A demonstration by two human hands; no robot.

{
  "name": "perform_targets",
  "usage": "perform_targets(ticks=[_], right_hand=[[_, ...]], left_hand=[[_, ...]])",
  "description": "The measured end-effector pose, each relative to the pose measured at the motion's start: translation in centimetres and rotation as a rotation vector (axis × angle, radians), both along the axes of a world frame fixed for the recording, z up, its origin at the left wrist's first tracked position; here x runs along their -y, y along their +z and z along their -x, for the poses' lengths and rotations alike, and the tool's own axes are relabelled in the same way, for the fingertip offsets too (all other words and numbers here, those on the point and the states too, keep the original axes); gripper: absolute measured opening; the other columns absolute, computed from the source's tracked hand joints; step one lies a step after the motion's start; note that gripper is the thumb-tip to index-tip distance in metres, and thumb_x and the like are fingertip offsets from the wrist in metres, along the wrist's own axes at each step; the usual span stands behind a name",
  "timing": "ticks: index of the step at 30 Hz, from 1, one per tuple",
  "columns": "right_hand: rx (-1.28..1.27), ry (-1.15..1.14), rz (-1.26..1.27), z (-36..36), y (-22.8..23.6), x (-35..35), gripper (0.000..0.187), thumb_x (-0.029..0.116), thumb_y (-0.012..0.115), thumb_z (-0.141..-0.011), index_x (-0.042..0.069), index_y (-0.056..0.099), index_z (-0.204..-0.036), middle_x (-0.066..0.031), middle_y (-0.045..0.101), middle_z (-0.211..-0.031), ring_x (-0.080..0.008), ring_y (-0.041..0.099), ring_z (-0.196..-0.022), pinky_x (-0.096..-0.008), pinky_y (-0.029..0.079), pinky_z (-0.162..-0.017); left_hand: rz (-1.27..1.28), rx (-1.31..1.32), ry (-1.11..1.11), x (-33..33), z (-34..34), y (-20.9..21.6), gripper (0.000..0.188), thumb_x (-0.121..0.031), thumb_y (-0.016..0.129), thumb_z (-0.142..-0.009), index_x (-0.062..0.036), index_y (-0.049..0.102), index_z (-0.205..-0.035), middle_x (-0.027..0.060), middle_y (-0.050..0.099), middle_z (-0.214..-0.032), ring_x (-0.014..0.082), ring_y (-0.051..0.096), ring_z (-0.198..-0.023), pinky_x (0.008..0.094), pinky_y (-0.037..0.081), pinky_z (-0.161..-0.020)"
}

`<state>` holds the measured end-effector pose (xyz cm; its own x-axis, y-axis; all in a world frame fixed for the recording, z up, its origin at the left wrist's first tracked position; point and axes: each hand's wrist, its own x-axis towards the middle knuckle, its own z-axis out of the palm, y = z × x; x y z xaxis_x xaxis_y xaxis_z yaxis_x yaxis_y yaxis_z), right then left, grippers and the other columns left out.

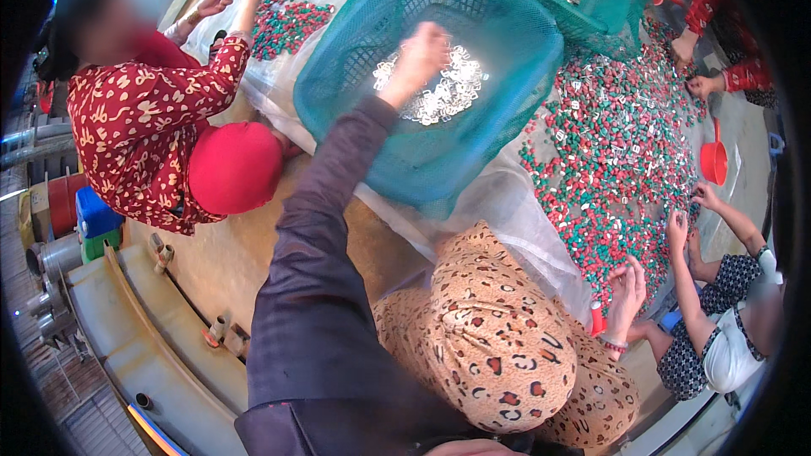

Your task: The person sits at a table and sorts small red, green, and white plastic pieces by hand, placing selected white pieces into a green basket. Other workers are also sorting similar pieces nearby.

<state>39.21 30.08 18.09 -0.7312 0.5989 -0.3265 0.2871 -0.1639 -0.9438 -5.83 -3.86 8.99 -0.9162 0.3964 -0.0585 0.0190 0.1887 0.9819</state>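
Note:
My left arm, in a dark sleeve, reaches forward over a person in a leopard-print head covering (507, 346). My left hand (420, 59) is inside a large basket lined with blue-green mesh (405, 165). Its fingers are curled closed and slightly blurred, so what they hold, if anything, is hidden. Under and around the hand lies a heap of small, shiny, silver-white pieces shaped like open loops (443, 97). My right hand does not show.
Small red and green pieces (604, 169), mixed with silvery ones, spread over the table, where co-workers' hands (625, 291) work. A green mesh-lined basket (612, 13) holds more silvery pieces. A red scoop (714, 162) lies right. A person in patterned red (144, 135) sits left.

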Motion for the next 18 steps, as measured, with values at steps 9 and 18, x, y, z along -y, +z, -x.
perform_targets(ticks=[9, 18], right_hand=[[-0.223, -0.152, 0.915, 7.0, -3.0, 1.3, 0.036, 0.026, 0.045, -0.099, 0.001, 0.049, -0.125, -0.0163, 0.060, -0.112, -0.0250, 0.057, -0.107, -0.0380, 0.052, -0.086], [-0.480, -0.167, 1.023, -2.0, 0.6, -5.7, 0.015, 0.009, 0.048, -0.096, -0.001, 0.052, -0.107, -0.0032, 0.042, -0.085, -0.0130, 0.037, -0.072, -0.0244, 0.035, -0.061]], left_hand=[[-0.036, -0.698, -0.894, -18.8, -21.3, 10.7, 0.036, -0.016, 0.062, -0.078, -0.0140, 0.061, -0.114, 0.0113, 0.061, -0.099, 0.0299, 0.062, -0.098, 0.0404, 0.053, -0.080], [0.360, -0.508, -0.374, -7.5, -5.5, 4.0, 0.033, -0.021, 0.066, -0.078, -0.0065, 0.066, -0.107, 0.0162, 0.067, -0.097, 0.0333, 0.062, -0.095, 0.0424, 0.050, -0.084]])
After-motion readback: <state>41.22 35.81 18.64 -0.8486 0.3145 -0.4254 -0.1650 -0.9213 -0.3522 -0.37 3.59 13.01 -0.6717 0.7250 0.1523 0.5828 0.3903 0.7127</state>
